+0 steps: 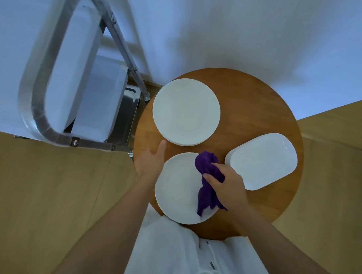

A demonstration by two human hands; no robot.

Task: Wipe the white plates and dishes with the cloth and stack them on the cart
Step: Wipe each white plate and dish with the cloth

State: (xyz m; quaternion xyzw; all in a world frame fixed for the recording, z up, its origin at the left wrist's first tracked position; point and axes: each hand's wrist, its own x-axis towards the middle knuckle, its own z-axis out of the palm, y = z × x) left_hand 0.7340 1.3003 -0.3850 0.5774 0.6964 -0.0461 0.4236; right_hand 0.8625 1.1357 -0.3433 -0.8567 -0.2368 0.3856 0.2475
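A white round plate (179,189) sits at the near edge of the round wooden tabletop (261,103). The right hand (228,185) grips a purple cloth (207,176), apparently wiping it; the left hand (151,162), fingers straight, steadies its rim. Stacking on the metal cart (50,128), left of the tabletop, likely follows.

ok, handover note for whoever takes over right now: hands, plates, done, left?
Left hand: open, fingers at the near plate's left edge.
Right hand: grips the purple cloth, bunched on the near plate.
All on the round table: near plate, far plate stack, rectangular dish.
Done: nothing seen stacked on the cart.
Left: wipe all and stack them on the cart.
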